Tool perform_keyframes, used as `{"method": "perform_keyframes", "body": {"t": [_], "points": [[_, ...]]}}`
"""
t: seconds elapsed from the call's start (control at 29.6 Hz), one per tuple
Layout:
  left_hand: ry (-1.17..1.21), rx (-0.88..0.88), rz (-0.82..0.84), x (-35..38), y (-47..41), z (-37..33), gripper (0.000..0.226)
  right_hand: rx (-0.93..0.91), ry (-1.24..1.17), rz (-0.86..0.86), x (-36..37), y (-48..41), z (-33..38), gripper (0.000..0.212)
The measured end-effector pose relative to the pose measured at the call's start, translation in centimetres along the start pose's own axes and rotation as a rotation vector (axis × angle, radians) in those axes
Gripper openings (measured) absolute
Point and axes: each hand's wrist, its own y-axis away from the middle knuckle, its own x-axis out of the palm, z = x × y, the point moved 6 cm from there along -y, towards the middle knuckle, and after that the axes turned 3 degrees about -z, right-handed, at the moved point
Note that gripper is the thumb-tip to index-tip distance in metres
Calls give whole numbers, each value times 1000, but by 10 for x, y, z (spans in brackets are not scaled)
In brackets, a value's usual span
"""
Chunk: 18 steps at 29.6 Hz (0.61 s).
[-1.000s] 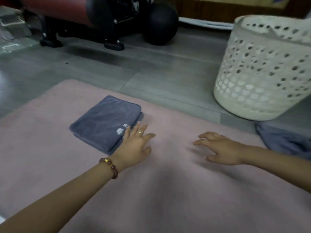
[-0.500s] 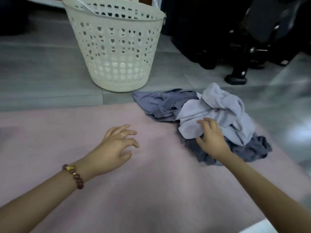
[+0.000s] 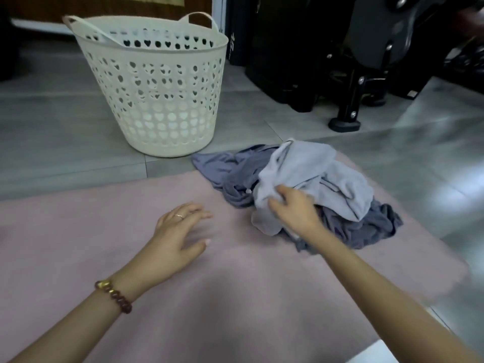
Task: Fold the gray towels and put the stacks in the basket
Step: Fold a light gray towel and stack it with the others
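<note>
A heap of crumpled gray towels lies on the right part of the pink mat, partly spilling onto the floor. On top sits a light gray towel, with darker gray towels under and around it. My right hand grips a fold at the light towel's near edge, fingers curled into the cloth. To the left of the heap, my left hand hovers over the mat with fingers spread and holds nothing. The cream perforated basket stands upright on the floor beyond the mat.
Black gym equipment with a footed frame stands on the gray tile floor behind the heap, at the back right. The mat's right edge runs close past the towels.
The view swung right from the folded dark towel to the heap and basket. My right hand reached the light towel and now grips its fold; my left hand stays spread over the mat.
</note>
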Motion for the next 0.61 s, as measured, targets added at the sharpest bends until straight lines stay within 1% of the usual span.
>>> {"method": "perform_keyframes", "body": {"t": [0.07, 0.1, 0.14, 0.17, 0.2, 0.24, 0.27, 0.3, 0.34, 0.37, 0.41, 0.44, 0.47, 0.51, 0.54, 0.57, 0.61], "points": [[178, -82, 91, 2, 5, -6, 78, -63, -369, 259, 21, 38, 39, 12], [240, -82, 122, 3, 7, -13, 90, -73, -543, 417, 35, 56, 57, 8], [286, -66, 144, 3, 9, -19, 92, -71, -669, 576, 46, 72, 73, 5], [343, -53, 164, 2, 13, -23, 82, -66, -744, 688, 56, 84, 84, 7], [400, -59, 177, 2, 18, -24, 63, -47, -806, 728, 63, 90, 90, 13], [431, -111, 153, 0, 25, -22, 41, 11, -860, 697, 66, 90, 92, 22], [450, -196, 80, -4, 32, -16, 19, 91, -905, 629, 68, 87, 89, 34], [479, -308, -20, -9, 40, -5, 10, 151, -930, 565, 70, 82, 83, 47], [524, -450, -133, -16, 49, 8, 16, 168, -909, 548, 73, 79, 77, 59], [614, -607, -230, -21, 60, 22, 19, 149, -851, 584, 78, 79, 70, 68], [727, -733, -315, -29, 69, 32, 18, 114, -774, 681, 85, 83, 65, 73], [827, -813, -380, -39, 76, 40, 19, 62, -628, 818, 98, 91, 59, 76], [924, -859, -439, -51, 80, 45, 22, -32, -395, 957, 112, 103, 52, 77], [998, -882, -500, -66, 84, 50, 26, -157, -94, 1039, 127, 114, 42, 76], [1036, -888, -566, -83, 87, 54, 30, -265, 176, 1032, 141, 121, 31, 69], [1049, -890, -630, -99, 90, 59, 32, -351, 314, 956, 151, 125, 24, 51], [1053, -892, -690, -113, 94, 64, 33, -378, 286, 864, 157, 128, 24, 28]]}}
